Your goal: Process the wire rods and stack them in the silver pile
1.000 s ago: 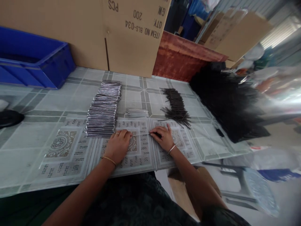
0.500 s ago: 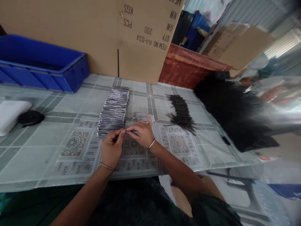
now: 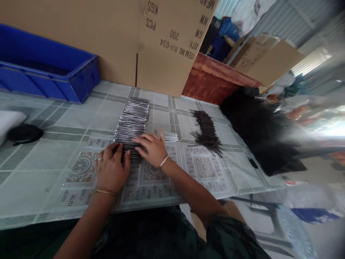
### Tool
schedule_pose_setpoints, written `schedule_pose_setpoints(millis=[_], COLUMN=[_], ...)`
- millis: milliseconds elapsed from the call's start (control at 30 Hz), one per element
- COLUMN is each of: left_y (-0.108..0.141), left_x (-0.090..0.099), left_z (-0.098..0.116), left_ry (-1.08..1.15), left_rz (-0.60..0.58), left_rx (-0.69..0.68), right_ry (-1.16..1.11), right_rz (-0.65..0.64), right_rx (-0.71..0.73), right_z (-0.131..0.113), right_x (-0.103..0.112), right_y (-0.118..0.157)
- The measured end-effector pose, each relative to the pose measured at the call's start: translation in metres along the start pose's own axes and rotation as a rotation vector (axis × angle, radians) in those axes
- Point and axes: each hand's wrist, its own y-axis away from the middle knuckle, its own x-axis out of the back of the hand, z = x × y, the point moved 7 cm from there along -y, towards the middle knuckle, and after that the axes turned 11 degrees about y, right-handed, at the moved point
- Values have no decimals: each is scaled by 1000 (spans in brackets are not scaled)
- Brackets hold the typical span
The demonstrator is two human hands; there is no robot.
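Observation:
A long row of thin, shiny silver rods (image 3: 132, 120) lies side by side on the table, running away from me. My left hand (image 3: 111, 169) rests at the left side of the row's near end. Its fingers are bent with the thumb apart, touching the rod ends. At the right side of the same end is my right hand (image 3: 153, 148), fingers stretched out over the rods and slightly blurred. Just beyond it sits a small group of silver rods (image 3: 169, 136). Farther right lies a row of dark thin strands (image 3: 207, 129). Neither hand visibly grips a single piece.
A patterned plastic mat (image 3: 206, 167) lies under my hands on the tile-print table cover (image 3: 105, 108). A blue crate (image 3: 83, 77) stands at the back left, before a large cardboard sheet (image 3: 115, 43). A black round object (image 3: 25, 133) is at left; a black bag (image 3: 248, 126) at right.
My hands were pinched together over the near end of the row. Now they are apart, one on each side of that end. The view has shifted slightly.

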Motion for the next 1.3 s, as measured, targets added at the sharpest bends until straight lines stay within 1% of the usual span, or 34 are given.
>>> schedule_pose_setpoints(millis=[33, 100, 133, 167, 200, 233, 267, 300, 333, 367, 433, 500, 567, 633, 700, 833, 933, 1033, 1167, 1300], left_y=[1, 3, 4, 5, 6, 7, 8, 9, 9, 7, -1, -11, -20, -25, -25, -9, 9, 19, 20, 19], left_x=[2, 4, 5, 2, -3, -12, -24, -37, -52, -66, -90, -106, -114, -115, -112, -103, -98, -98, -101, -101], left_z=[1, 5, 11, 19, 30, 44, 59, 74, 88, 101, 117, 123, 126, 128, 129, 129, 124, 116, 111, 112], left_ry=[-3, -19, -32, -44, -55, -65, -75, -84, -97, -117, -172, -232, -271, -289, -306, -309, -241, -197, -164, -132], left_rz=[6, 21, 22, 6, -29, -82, -148, -220, -290, -345, -412, -446, -455, -456, -457, -460, -446, -426, -424, -414], left_rx=[7, -5, -32, -83, -151, -230, -313, -390, -451, -485, -473, -421, -401, -421, -444, -475, -456, -435, -444, -454], right_ry=[51, 187, 259, 324, 371, 401, 422, 435, 445, 453, 457, 430, 371, 302, 235, 59, -61, -199, -352, -370], right_rz=[6, 17, 18, -12, -54, -98, -136, -162, -174, -174, -156, -128, -84, -40, -20, -29, 16, 101, 180, 185], right_rx=[-35, -166, -264, -352, -390, -390, -374, -345, -319, -301, -280, -246, -201, -165, -154, -197, -206, -170, -167, -196], right_z=[21, 76, 107, 136, 158, 175, 187, 193, 197, 198, 196, 190, 182, 174, 166, 157, 155, 154, 157, 160], right_x=[8, 22, 27, 28, 25, 21, 17, 13, 10, 8, 10, 13, 17, 19, 17, 5, 1, 4, 9, 7], right_y=[11, 39, 56, 74, 90, 104, 115, 123, 128, 131, 131, 128, 126, 126, 127, 127, 127, 128, 128, 129])
